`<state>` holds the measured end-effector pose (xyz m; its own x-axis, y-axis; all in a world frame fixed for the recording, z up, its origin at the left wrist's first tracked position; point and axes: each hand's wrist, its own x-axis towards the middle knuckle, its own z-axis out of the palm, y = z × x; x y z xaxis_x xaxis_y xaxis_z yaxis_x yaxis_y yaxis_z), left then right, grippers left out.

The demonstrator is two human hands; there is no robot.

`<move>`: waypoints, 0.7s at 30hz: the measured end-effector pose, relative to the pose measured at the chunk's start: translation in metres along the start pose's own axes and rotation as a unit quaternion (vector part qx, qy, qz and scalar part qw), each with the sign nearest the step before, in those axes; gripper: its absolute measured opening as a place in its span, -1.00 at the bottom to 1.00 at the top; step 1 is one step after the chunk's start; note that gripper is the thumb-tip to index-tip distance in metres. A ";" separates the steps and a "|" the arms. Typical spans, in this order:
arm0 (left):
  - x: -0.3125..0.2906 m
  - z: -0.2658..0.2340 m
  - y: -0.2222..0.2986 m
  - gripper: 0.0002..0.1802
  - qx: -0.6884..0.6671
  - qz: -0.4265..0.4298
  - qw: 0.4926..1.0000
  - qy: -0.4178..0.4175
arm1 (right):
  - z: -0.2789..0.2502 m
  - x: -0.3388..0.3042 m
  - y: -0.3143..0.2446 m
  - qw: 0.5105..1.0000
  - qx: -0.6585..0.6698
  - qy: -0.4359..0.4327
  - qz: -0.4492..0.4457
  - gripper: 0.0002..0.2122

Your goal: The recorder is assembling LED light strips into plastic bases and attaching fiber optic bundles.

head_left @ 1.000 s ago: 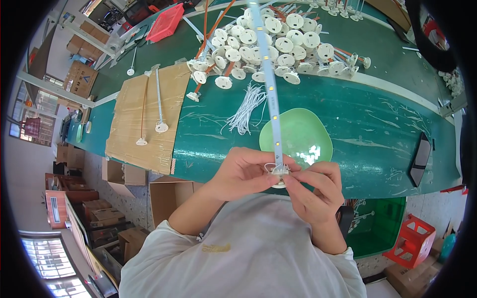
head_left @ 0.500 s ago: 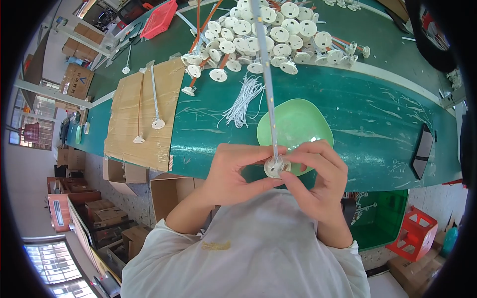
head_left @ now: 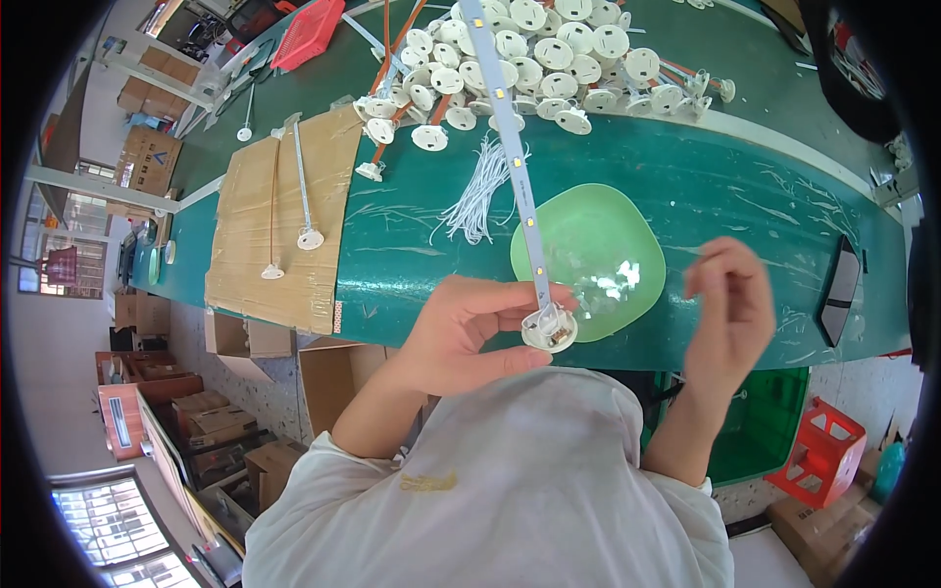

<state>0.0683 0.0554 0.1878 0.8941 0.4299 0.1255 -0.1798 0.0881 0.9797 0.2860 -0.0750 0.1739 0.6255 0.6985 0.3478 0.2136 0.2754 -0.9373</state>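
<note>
Head view, looking down on a green desk (head_left: 402, 284). The left hand (head_left: 487, 326) is clamped on a white round base (head_left: 549, 331), its thumb along the near edge and its fingers behind; the base is tilted so that its inner side, with small parts in it, faces the viewer. From this base a pale strip (head_left: 523, 191) with a row of small yellow squares extends up and slightly leftward in the picture, crossing in front of a pile of white discs (head_left: 551, 54). The right hand (head_left: 727, 294), somewhat blurred, is raised apart from the base, to the right of a green plate (head_left: 588, 220), with fingers curled; whether thumb and fingertips meet cannot be told. The plate, bearing shiny patches, lies just beyond the base. A bundle of white cords (head_left: 475, 201) lies to the plate's left; farther left, a cardboard sheet (head_left: 235, 235) carries two thin stems with white ends. At right lies a flat black object (head_left: 838, 294); below the desk stand a green bin (head_left: 757, 441) and a red stool (head_left: 823, 453)
</note>
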 end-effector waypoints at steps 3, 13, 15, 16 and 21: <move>0.000 0.001 -0.004 -0.38 -0.078 0.014 0.997 -0.001 | -0.010 0.011 0.004 0.951 -0.214 0.215 -0.057 -0.80; 0.001 0.008 -0.005 -0.40 -0.189 -0.033 0.981 -0.009 | 0.046 -0.019 0.000 0.927 -0.139 -0.067 -0.341 -0.69; 0.000 0.014 -0.008 -0.40 -0.205 -0.034 0.978 0.013 | 0.053 -0.022 0.002 0.928 -0.135 -0.032 -0.345 -0.70; -0.001 0.016 -0.010 -0.40 -0.205 -0.034 0.978 0.014 | 0.054 -0.023 0.002 0.928 -0.133 0.005 -0.349 -0.71; -0.002 0.016 -0.019 -0.45 -0.255 -0.019 0.967 -0.012 | 0.055 -0.025 0.004 0.917 -0.165 0.020 -0.363 -0.71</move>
<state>0.0766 0.0384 0.1718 0.9125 0.3966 0.1006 -0.3195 0.5372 0.7806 0.2298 -0.0551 0.1630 0.2552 0.3838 0.8874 0.7955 0.4383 -0.4184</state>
